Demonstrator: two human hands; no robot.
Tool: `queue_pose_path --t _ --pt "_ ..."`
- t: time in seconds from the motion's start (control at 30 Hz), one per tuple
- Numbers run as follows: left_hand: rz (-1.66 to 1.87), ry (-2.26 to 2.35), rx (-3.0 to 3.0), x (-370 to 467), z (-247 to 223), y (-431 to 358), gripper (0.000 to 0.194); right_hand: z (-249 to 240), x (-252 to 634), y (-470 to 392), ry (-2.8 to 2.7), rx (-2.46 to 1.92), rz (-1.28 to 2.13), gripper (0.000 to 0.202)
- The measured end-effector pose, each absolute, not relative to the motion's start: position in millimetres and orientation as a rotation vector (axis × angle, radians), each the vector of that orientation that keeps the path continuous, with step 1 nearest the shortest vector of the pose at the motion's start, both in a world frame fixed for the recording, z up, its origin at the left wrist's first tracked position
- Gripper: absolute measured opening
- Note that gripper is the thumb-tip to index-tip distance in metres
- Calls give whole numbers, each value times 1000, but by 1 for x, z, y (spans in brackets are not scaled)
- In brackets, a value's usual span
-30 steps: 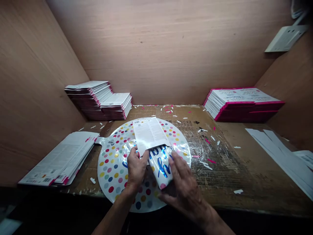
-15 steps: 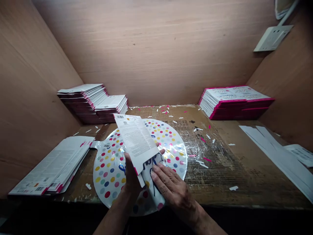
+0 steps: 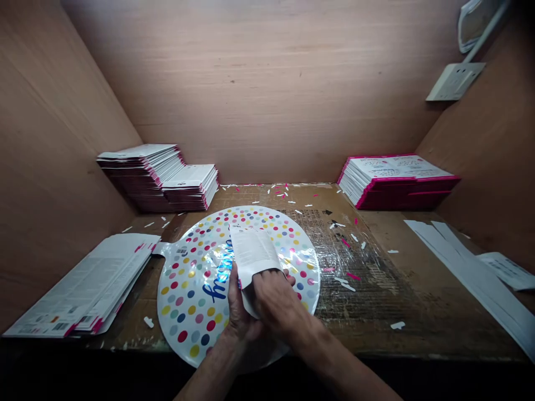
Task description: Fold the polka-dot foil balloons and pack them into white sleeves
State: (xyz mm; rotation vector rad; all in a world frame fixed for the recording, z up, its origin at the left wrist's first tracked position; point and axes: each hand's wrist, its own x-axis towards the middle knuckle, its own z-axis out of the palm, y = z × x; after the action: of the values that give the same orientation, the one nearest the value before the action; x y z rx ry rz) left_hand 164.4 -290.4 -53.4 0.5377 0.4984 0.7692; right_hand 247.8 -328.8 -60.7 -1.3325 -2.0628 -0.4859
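My left hand (image 3: 239, 312) is closed round a white printed packet (image 3: 254, 248), holding it from the left and below, its open mouth towards me. My right hand (image 3: 276, 298) has its bent fingers pushed into that mouth; the fingertips and anything they touch are hidden inside. The folded spotted foil balloon is out of sight. Under both hands a flat round foil balloon (image 3: 184, 309), white with coloured dots and blue lettering, lies on the cardboard-covered table, its tail pointing left.
Stacks of white packets with pink edges stand at the back left (image 3: 184, 184) and back right (image 3: 401, 181). More packets (image 3: 83, 284) lie fanned at the left front. White paper strips (image 3: 472, 273) lie at the right. Small paper scraps (image 3: 345, 284) litter the cardboard (image 3: 376, 312).
The folded spotted foil balloon showing at the packet's mouth has gone from sight. My right hand has moved from on top of it into the mouth, and the packet has come lower and nearer.
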Motion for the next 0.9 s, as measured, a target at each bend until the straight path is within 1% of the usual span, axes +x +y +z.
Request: queue_pose_path --t 0.1,0.13,0.23,0.27,0.33,0.4,0.47,0.53,0.57,0.7,0.9 --pt "758 718 813 138 -51 -285 93 -68 263 -358 -2185 -1189 -444 36" --pt "736 864 964 128 -49 -284 88 -75 270 -368 -2193 -1186 -435 37" --pt "627 1244 1352 100 -43 -280 61 -98 286 -392 -2197 -1277 -422 36" --pt "605 1350 1464 95 -40 -277 57 -104 290 -397 -2217 -1284 -415 36" --pt "653 1576 1748 94 -38 -272 54 -108 297 -404 -2252 -1255 -402 36" --pt "771 1707 2181 103 -40 -269 42 -105 303 -410 -2250 -1237 -386 34" --pt "827 1494 2549 119 -51 -268 29 -98 309 -414 -2209 -1219 -355 28" --pt "756 1151 2709 137 -68 -271 34 -91 314 -416 -2129 -1246 -320 22" --pt "701 1051 2726 145 -76 -273 38 -88 316 -415 -2089 -1278 -313 21" --pt "557 1019 2678 165 -97 -279 42 -85 322 -404 -2063 -1414 -318 18" --pt "525 954 2650 167 -91 -280 41 -84 325 -388 -2249 -1405 -291 17"
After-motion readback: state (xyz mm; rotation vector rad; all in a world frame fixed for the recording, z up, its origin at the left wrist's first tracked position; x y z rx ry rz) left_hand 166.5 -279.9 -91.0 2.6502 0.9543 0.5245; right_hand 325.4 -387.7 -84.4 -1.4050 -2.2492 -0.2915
